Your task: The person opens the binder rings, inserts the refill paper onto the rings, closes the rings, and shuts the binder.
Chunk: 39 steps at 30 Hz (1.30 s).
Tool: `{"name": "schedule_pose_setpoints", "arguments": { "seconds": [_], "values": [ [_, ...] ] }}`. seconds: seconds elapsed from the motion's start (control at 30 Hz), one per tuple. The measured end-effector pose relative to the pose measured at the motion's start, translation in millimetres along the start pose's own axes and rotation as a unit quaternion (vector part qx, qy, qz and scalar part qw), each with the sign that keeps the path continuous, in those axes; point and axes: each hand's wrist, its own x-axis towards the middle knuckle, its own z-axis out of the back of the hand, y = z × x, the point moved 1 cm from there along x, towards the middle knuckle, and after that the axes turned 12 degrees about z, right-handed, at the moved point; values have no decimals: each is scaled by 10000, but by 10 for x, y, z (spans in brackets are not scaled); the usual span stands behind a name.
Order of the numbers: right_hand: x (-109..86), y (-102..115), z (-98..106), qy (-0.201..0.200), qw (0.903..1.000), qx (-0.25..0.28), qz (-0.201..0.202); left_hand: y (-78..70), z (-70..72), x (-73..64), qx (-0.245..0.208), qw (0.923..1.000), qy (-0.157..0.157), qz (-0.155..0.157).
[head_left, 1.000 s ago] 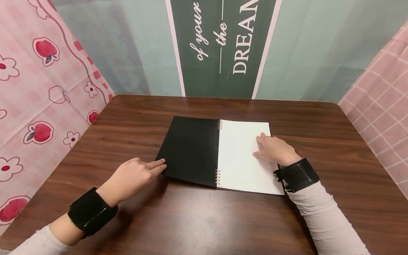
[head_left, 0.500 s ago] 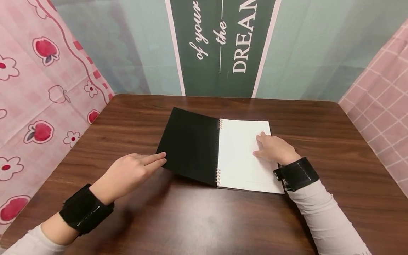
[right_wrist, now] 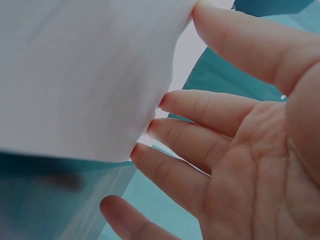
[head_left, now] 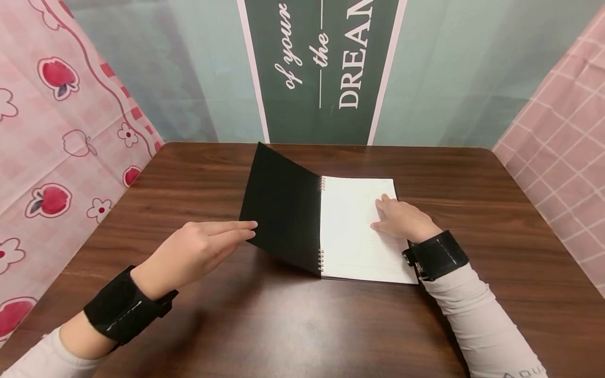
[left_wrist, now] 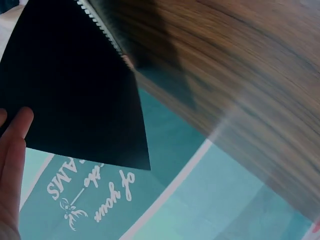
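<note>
A ring-bound notebook lies open on the brown table. Its black cover (head_left: 283, 210) stands tilted up on the left, and a white lined page (head_left: 352, 231) faces up on the right. My left hand (head_left: 200, 247) holds the cover by its outer lower edge, fingers over the inner face; the thumb is hidden in the head view. In the left wrist view, fingers (left_wrist: 17, 145) overlap the black cover (left_wrist: 75, 95). With spread fingers, my right hand (head_left: 402, 218) rests on the page near its right edge. Its fingertips (right_wrist: 167, 100) touch the white paper (right_wrist: 90, 75) in the right wrist view.
Wood-grain table (head_left: 293, 325) surrounds the notebook. Behind it hangs a green cloth with white lettering (head_left: 354, 58). A pink fruit-and-flower cloth (head_left: 56, 136) borders the left, and a pink checked cloth (head_left: 562, 142) the right.
The black cover has risen from nearly flat to a steeper tilt, its outer edge moving up and inward with my left hand. My right hand stays on the page. The view has shifted slightly.
</note>
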Motion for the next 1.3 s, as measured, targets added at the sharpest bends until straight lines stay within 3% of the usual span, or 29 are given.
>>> {"name": "schedule_pose_setpoints", "arguments": {
  "seconds": [0.3, 0.43, 0.53, 0.83, 1.0, 1.3],
  "values": [
    [-5, 9, 11, -24, 10000, 23, 60, -25, -3, 230, -1096, 9937, 206, 127],
    [1, 15, -1, -7, 10000, -18, 70, -50, -29, 337, -1616, 9859, 400, 175],
    [10, 26, -7, 1, 10000, -24, 81, -89, -63, 405, -1953, 9799, 371, 161],
    [26, 38, 0, -41, 10000, 27, 32, -191, -215, 609, -2179, 9756, -152, -202],
    [22, 21, -18, -10, 10000, 15, 1, -247, -299, 695, -2355, 9707, -233, -416],
    [-1, 1, -9, -57, 10000, 2, 29, -329, -350, 827, -2319, 9712, -253, -486]
  ]
}}
